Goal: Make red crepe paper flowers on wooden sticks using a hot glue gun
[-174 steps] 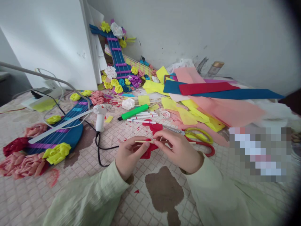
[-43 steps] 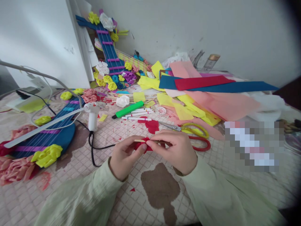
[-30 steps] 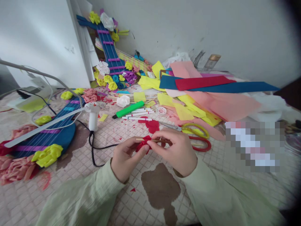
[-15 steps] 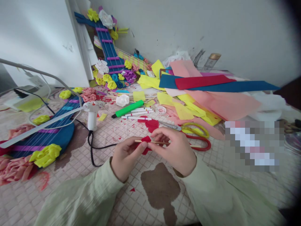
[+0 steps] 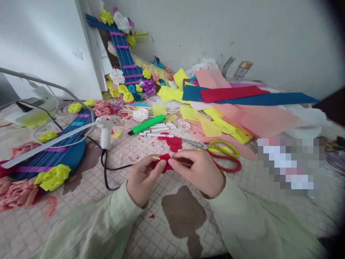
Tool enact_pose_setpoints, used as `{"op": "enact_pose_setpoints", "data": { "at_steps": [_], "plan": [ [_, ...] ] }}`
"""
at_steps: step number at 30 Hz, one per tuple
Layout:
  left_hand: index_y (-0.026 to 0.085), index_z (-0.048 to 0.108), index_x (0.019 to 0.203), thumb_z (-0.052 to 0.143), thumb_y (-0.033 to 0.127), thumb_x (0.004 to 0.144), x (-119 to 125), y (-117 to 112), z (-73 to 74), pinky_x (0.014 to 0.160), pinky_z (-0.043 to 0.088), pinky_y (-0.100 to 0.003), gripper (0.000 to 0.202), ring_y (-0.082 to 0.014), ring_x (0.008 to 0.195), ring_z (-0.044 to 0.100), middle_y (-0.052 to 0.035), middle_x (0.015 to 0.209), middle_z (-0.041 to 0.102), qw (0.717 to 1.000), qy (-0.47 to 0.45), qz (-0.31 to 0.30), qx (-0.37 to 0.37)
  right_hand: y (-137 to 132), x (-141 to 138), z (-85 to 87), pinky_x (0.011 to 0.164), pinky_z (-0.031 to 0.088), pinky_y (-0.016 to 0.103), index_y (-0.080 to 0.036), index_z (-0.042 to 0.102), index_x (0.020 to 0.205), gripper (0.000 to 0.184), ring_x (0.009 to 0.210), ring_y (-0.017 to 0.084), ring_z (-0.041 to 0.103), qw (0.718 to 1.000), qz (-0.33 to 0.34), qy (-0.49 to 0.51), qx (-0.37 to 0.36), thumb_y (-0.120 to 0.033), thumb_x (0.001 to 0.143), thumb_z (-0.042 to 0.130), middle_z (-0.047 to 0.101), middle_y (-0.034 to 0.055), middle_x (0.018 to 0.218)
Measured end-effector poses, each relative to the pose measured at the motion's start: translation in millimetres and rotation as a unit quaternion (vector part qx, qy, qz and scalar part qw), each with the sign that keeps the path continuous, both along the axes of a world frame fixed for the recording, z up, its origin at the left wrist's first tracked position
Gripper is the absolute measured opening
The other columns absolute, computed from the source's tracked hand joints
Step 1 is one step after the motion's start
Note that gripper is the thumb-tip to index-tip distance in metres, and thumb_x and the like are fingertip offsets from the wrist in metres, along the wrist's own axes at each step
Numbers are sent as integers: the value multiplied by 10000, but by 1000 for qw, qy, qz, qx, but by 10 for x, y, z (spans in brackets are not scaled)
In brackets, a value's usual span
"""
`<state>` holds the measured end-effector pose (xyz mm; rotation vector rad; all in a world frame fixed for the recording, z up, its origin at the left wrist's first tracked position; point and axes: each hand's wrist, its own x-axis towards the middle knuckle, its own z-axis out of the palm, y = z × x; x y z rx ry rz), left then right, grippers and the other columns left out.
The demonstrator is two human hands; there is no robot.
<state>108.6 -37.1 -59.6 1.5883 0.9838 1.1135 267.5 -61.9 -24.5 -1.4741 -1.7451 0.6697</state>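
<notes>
tiled mat (image 5: 167, 223), both hands (image 5: 145, 178) (image 5: 201, 172) around crinkled red paper (image 5: 165, 162) on thin stick (image 5: 155, 158)

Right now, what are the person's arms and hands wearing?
Both arms wear loose, pale green long sleeves, slightly crinkled, ending at the wrists. The left hand and right hand are bare: no gloves, and no rings or watch that I can make out.

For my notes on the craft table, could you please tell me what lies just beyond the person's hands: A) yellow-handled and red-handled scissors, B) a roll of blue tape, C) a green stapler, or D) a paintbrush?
A: beyond the right hand, yellow-handled scissors and red-handled scissors lie on the tiled cloth.
</notes>
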Motion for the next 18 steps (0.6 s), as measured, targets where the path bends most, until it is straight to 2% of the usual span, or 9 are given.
{"op": "enact_pose_setpoints", "data": {
  "at_steps": [4, 8, 18],
  "plan": [
    [167, 640, 813, 648, 171, 720, 34, -22, 16, 683, 509, -202, 93, -113, 723, 619, -15, 790, 679, 999, -35, -17, -32, 8, -3, -3, 534, 457, 211, -175, 652, 686, 119, 572, 116, 601, 999, -24, 24, -9, -256, 750, 593, 680, 10, 662],
    [134, 634, 809, 666, 169, 675, 64, -34, 50, 678, 529, -241, 142, -130, 686, 629, -38, 754, 682, 998, -25, 6, -48, 9, -15, -19, 556, 474, 218, -177, 642, 701, 86, 587, 120, 606, 999, -29, 31, -9, -243, 736, 600, 676, 7, 670],
    [129, 650, 785, 667, 179, 654, 86, -41, 97, 683, 534, -277, 141, -160, 708, 635, -52, 756, 688, 995, -58, 20, -81, 24, -45, -33, 552, 446, 231, -172, 638, 690, 72, 595, 115, 558, 999, -26, 21, 16, -204, 738, 594, 631, 9, 669]
  ]
}}
